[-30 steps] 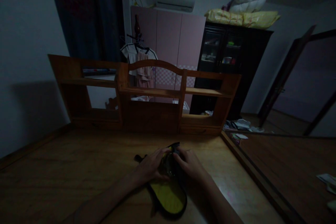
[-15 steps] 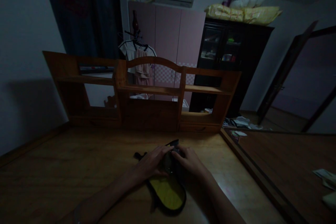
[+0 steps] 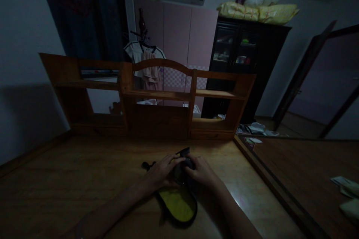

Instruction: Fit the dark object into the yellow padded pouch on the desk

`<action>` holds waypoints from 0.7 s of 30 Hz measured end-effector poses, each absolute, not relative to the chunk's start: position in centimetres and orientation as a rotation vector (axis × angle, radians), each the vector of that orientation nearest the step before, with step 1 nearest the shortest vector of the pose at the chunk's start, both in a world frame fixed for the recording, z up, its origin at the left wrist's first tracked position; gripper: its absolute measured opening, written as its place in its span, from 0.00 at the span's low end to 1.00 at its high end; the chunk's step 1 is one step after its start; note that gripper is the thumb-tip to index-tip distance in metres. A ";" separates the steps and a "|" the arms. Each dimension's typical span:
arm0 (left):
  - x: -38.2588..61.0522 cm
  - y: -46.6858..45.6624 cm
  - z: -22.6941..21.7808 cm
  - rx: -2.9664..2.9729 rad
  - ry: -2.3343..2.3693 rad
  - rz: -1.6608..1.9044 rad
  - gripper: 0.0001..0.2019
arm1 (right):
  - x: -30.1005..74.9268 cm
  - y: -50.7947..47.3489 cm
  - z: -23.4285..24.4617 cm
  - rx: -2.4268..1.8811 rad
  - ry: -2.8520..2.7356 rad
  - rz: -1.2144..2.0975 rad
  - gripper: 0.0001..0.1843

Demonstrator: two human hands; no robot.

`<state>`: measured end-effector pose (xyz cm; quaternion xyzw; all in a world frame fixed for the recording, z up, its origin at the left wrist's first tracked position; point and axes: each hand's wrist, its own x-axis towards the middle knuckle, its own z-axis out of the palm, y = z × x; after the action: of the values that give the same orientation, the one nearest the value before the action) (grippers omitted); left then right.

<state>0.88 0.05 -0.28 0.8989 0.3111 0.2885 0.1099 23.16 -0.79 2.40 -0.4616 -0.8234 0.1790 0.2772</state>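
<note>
A black-edged case with a yellow lining (image 3: 179, 203) lies on the wooden surface, its rounded end towards me. Over its far part, between my hands, is a dark object with a few shiny spots (image 3: 179, 173); poor light hides its kind. My left hand (image 3: 161, 173) curls around the left side of this object, its fingertips on top. From the right, my right hand (image 3: 203, 171) grips the upper part, with thumb and fingers bent onto it. A small black strap-like end (image 3: 147, 165) sticks out left of my left hand.
A wooden shelf unit (image 3: 158, 121) stands across the far edge of the wooden surface (image 3: 92, 179). Along the right side runs a raised wooden rail (image 3: 269, 179). Beyond are a pink wardrobe (image 3: 176, 33), a black cabinet (image 3: 266, 52) and hanging clothes (image 3: 150, 63).
The view has shifted slightly. My right thumb and fingers have moved a little on the dark object's upper part; my left hand stays almost in place.
</note>
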 end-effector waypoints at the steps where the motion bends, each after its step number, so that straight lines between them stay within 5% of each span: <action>1: 0.9 0.1 -0.3 2.638 0.923 0.860 0.45 | 23.2 -0.8 2.3 -1.224 -2.224 0.474 0.16; 16: 1.2 -0.9 0.3 2.695 1.101 0.904 0.45 | 21.6 0.1 0.4 -1.343 -2.459 -0.119 0.10; 21: 1.5 -1.1 0.0 2.771 1.177 1.007 0.41 | 21.4 0.5 -0.6 -1.366 -2.347 -0.005 0.11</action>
<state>1.47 -1.08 0.04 0.8728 0.3707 0.3170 -0.0166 21.41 0.50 -0.55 -0.4917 -0.8447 -0.0017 0.2114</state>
